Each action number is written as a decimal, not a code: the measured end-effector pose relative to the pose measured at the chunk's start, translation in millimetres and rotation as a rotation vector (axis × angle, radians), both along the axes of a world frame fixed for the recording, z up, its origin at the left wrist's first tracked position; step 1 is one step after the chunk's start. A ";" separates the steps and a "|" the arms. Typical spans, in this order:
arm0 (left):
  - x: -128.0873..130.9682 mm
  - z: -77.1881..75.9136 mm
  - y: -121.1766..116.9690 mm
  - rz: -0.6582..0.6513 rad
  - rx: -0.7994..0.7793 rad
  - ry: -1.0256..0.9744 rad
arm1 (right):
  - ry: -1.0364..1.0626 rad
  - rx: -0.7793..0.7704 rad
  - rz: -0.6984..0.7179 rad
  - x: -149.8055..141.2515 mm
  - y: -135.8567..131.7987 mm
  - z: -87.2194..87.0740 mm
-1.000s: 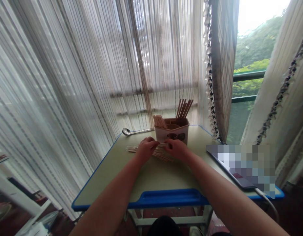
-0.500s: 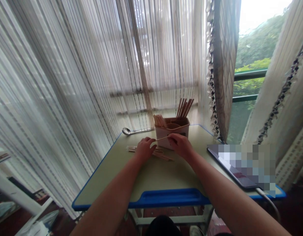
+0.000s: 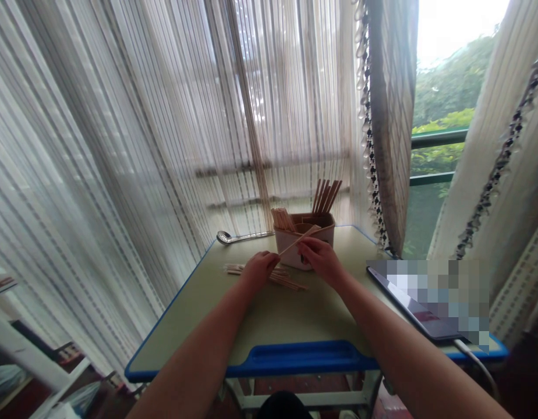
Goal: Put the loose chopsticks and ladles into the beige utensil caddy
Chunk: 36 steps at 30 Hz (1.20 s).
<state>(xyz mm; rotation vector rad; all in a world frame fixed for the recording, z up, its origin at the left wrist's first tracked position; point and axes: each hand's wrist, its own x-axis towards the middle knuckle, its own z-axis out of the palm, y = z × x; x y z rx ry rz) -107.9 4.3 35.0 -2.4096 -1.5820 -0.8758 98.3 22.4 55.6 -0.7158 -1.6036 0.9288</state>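
Observation:
A light wooden pair of chopsticks point(image 3: 295, 243) slants up to the right between my two hands, in front of the utensil holder point(image 3: 285, 238). My left hand point(image 3: 259, 271) is closed on the lower end. Fingers of my right hand point(image 3: 320, 256) pinch farther up, with the upper tips sticking out past them. Beneath and beside my left hand, several loose chopsticks point(image 3: 290, 283) lie on the table point(image 3: 199, 314). Upright in the holder stand a pale bundle of chopsticks point(image 3: 283, 219) at the left and several darker chopsticks point(image 3: 326, 196) at the right.
A metal slotted spoon point(image 3: 225, 237) lies along the far left edge, its handle reaching the holder. On the right is a tablet point(image 3: 415, 308) with a white cable point(image 3: 474, 355), partly blurred out. Sheer curtains point(image 3: 164, 116) hang just behind the table.
The chopsticks have gone from nearly level to tilted up at the right, and their far end now shows beyond my right fingers. My view has shifted slightly.

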 end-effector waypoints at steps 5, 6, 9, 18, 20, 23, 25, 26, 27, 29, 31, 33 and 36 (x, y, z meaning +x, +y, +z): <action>3.9 2.5 -5.8 -0.060 -0.002 -0.060 | 0.091 -0.013 0.027 -2.9 0.6 1.3; 4.4 2.4 -6.5 -0.068 -0.001 -0.082 | 0.122 -0.002 0.009 -2.3 1.3 2.0; 3.7 0.8 -6.3 -0.051 0.017 -0.183 | 0.269 0.067 -0.124 4.0 3.8 6.8; -1.7 -3.2 -2.2 0.032 -0.015 -0.184 | 0.682 0.313 -0.645 36.3 6.1 30.0; -1.2 -3.9 -2.4 0.035 -0.040 -0.161 | 0.679 0.324 -0.659 37.6 4.6 31.3; -1.6 -5.7 -1.5 0.040 -0.070 -0.129 | 0.707 0.325 -0.650 37.6 2.2 32.3; -2.4 -6.8 -0.6 0.051 -0.089 -0.107 | 0.736 0.327 -0.634 38.0 1.1 33.2; -2.9 -7.1 -0.4 0.058 -0.100 -0.096 | 0.748 0.330 -0.624 38.5 0.7 33.9; -3.3 -7.2 -0.3 0.064 -0.111 -0.087 | 0.761 0.333 -0.613 39.3 0.5 34.5; -3.9 -7.0 -0.6 0.068 -0.128 -0.073 | 0.776 0.333 -0.600 40.8 0.5 35.6; -4.0 -6.7 -1.1 0.071 -0.136 -0.060 | 0.757 0.333 -0.605 41.5 1.2 35.6; -3.7 -6.5 -1.6 0.073 -0.139 -0.042 | 0.693 0.348 -0.605 40.2 2.2 33.5; -2.9 -6.6 -1.8 0.069 -0.151 -0.007 | 0.489 0.364 -0.569 34.1 3.2 26.5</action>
